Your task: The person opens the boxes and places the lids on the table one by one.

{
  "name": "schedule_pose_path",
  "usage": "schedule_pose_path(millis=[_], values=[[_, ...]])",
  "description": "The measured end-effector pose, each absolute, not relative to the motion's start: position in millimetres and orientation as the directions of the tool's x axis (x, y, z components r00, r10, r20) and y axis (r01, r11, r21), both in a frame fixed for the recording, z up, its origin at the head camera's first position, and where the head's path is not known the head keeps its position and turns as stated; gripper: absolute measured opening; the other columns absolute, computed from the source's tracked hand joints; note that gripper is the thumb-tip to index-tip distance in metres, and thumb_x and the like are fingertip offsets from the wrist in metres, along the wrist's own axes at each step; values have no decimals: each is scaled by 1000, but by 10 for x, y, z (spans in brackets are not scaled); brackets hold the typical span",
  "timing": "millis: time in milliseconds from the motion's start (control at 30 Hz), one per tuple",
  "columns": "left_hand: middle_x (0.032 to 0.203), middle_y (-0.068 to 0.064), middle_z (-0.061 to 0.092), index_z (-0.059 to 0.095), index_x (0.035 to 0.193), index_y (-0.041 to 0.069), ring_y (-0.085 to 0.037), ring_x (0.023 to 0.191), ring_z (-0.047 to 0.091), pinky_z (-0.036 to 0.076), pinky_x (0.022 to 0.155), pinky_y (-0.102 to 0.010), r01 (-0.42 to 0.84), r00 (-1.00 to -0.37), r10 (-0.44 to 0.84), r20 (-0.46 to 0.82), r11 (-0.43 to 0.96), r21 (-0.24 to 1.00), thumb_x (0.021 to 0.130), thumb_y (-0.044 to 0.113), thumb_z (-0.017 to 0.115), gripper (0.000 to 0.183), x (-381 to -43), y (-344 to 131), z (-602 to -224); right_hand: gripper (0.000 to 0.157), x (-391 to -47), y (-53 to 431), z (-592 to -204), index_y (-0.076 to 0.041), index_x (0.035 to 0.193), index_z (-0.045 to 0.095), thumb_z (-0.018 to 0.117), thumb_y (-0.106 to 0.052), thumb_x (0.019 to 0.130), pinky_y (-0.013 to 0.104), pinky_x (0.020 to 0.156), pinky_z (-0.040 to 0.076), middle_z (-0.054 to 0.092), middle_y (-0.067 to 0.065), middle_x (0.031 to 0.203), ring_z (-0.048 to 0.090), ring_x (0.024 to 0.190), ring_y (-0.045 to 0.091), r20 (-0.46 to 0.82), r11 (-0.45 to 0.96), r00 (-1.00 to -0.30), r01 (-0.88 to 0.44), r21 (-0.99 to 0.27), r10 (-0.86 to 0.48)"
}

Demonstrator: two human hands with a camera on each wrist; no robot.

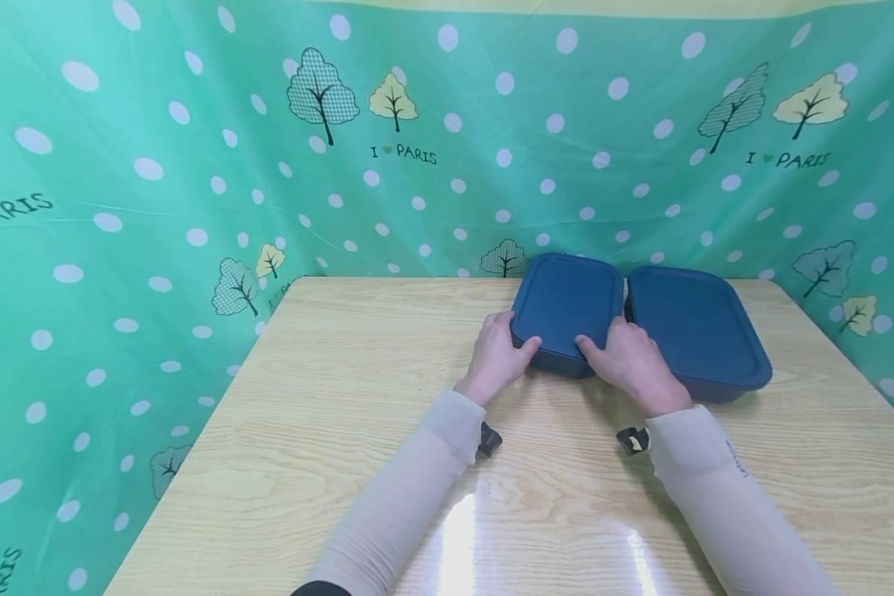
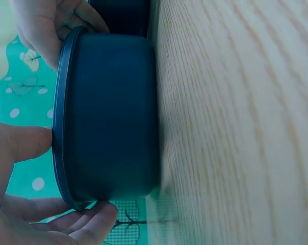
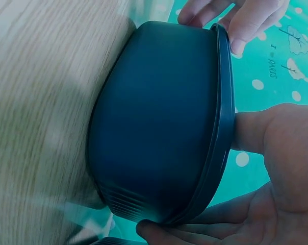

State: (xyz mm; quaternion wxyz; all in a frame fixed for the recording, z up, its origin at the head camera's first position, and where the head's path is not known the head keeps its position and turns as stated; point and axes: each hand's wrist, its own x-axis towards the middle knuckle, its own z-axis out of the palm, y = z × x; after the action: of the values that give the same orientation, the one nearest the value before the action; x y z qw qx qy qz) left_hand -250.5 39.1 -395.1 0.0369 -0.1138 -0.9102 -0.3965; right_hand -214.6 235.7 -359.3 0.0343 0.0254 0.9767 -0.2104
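Note:
A dark blue lidded food container (image 1: pixel 569 302) stands upright on the wooden table, held by both hands at its near corners. My left hand (image 1: pixel 495 352) grips the left side, thumb on the lid edge and fingers down the wall. On the opposite side my right hand (image 1: pixel 632 360) holds it the same way, its thumb on the lid. Both wrist views show the container's smooth wall (image 2: pixel 113 117) and rim; ridges mark the wall (image 3: pixel 159 122) near the right fingers. The lid is on, so the inside is hidden.
A larger dark blue lidded container (image 1: pixel 696 327) stands close on the right, a narrow gap from the held one. Behind the wooden table (image 1: pixel 328 397) hangs a green dotted curtain (image 1: pixel 417 108), which also runs along the left and right sides.

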Motion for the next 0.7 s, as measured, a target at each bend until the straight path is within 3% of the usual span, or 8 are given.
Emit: schedule_pose_path(millis=[300,700], values=[[135,-14,46,42,140,1,-25,122,48,39,103,-34,225,-974,166,153,652,724,89,37,66,67,-2498,384,-3941,86,-2147,2364,-3603,22,135,26,46,-52,95,59,80,46,45,41,123,51,107,53,-66,908,-997,54,-416,29],[133,-15,47,43,139,1,-26,120,49,40,102,-35,221,-975,149,164,627,747,86,36,69,69,-2489,358,-3958,89,-2147,2353,-3604,21,139,21,46,-53,95,61,87,43,40,42,130,45,114,54,-78,903,-997,56,-426,25]])
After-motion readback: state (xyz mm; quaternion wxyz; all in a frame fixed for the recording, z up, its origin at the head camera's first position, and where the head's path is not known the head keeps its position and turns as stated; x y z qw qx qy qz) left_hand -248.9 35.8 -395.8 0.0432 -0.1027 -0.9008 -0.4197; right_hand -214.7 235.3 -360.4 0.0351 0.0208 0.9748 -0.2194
